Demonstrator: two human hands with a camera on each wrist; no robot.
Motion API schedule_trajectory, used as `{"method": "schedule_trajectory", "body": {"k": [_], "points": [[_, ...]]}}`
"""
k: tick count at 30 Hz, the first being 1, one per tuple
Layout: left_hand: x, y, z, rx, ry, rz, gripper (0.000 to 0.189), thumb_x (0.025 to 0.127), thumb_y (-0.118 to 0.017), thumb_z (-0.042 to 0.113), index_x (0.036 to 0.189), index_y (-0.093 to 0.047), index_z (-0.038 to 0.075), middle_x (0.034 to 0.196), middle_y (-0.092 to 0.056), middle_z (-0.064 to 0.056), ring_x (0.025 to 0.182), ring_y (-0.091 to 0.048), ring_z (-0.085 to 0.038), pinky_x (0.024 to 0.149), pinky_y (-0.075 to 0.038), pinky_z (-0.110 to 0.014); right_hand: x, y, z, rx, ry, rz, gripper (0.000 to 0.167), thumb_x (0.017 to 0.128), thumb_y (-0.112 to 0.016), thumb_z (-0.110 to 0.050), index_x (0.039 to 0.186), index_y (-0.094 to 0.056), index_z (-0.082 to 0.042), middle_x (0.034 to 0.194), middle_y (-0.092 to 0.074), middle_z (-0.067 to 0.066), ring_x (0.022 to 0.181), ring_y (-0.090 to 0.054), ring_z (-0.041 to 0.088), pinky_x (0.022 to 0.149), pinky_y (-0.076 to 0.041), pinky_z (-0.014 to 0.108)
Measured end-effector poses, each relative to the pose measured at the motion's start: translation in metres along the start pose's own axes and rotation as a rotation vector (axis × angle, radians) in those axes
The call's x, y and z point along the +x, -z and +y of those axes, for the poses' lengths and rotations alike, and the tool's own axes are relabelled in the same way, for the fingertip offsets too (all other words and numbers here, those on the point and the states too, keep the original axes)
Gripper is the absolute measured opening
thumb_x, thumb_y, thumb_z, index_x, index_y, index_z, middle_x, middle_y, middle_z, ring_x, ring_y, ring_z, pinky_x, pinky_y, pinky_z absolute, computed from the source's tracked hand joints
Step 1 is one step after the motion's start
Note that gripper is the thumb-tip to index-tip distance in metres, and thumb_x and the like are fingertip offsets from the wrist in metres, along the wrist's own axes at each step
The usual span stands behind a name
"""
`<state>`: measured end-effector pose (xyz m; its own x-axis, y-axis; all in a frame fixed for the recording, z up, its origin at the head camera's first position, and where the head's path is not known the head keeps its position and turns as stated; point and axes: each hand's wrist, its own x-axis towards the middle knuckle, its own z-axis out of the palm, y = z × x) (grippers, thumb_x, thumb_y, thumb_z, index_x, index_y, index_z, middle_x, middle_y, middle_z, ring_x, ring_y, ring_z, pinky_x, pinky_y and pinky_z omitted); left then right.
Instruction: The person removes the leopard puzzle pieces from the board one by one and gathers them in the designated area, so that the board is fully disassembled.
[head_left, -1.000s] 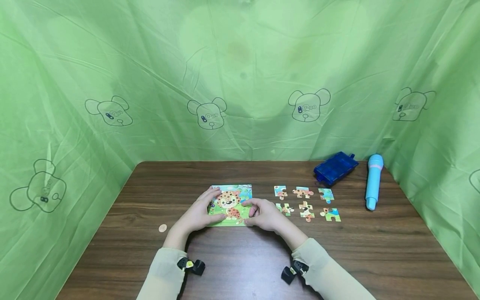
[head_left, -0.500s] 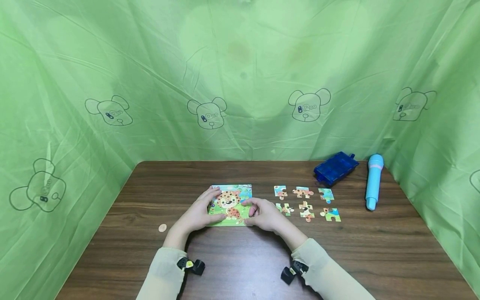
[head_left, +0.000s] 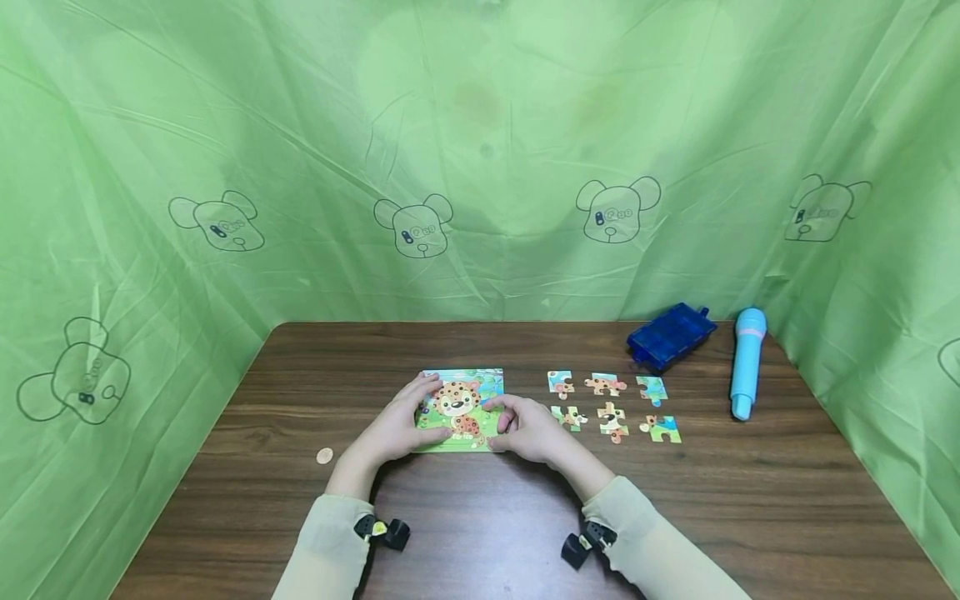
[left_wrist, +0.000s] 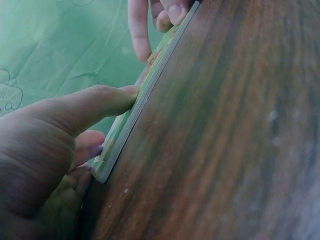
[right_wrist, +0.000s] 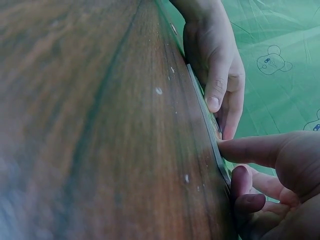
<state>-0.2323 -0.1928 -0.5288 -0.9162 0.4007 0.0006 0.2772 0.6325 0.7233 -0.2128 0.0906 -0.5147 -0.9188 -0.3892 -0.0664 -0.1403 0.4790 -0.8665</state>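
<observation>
A leopard-cub picture puzzle lies flat on the dark wood table in the head view. My left hand rests at its left side, fingers reaching over the upper left edge and thumb on the lower part of the picture. At the right edge is my right hand, its index finger and thumb touching the board and the other fingers bent. The left wrist view shows the thumb pressed straight on the board's grey layered edge. In the right wrist view, the right thumb meets the same edge.
Several loose puzzle pieces lie in two rows right of the board. Behind them sit a blue translucent case and a light-blue toy microphone. A small round disc lies at left. Green cloth encloses the back and sides.
</observation>
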Motion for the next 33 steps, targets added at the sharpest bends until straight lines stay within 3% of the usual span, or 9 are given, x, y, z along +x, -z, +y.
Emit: {"method": "schedule_trajectory", "body": {"k": [20, 33], "points": [[0.0006, -0.0011, -0.0003, 0.003, 0.007, 0.0, 0.091, 0.089, -0.092, 0.037, 0.163, -0.05, 0.005, 0.176, -0.036, -0.01, 0.168, -0.016, -0.034, 0.132, -0.023, -0.061, 0.0, 0.0001, -0.0013, -0.028, 0.019, 0.018, 0.056, 0.08, -0.093, -0.002, 0.13, -0.07, -0.013, 0.091, -0.068, 0.007, 0.072, -0.059, 0.013, 0.066, -0.05, 0.028], [0.0001, -0.0009, -0.0004, 0.007, 0.013, -0.003, 0.091, 0.089, -0.092, 0.036, 0.163, -0.049, 0.005, 0.177, -0.035, -0.008, 0.169, -0.015, -0.031, 0.132, -0.022, -0.06, 0.0, 0.0019, -0.0038, -0.058, 0.044, 0.009, 0.057, 0.079, -0.093, -0.001, 0.129, -0.069, -0.013, 0.103, -0.063, 0.011, 0.074, -0.06, 0.014, 0.069, -0.051, 0.03]]}}
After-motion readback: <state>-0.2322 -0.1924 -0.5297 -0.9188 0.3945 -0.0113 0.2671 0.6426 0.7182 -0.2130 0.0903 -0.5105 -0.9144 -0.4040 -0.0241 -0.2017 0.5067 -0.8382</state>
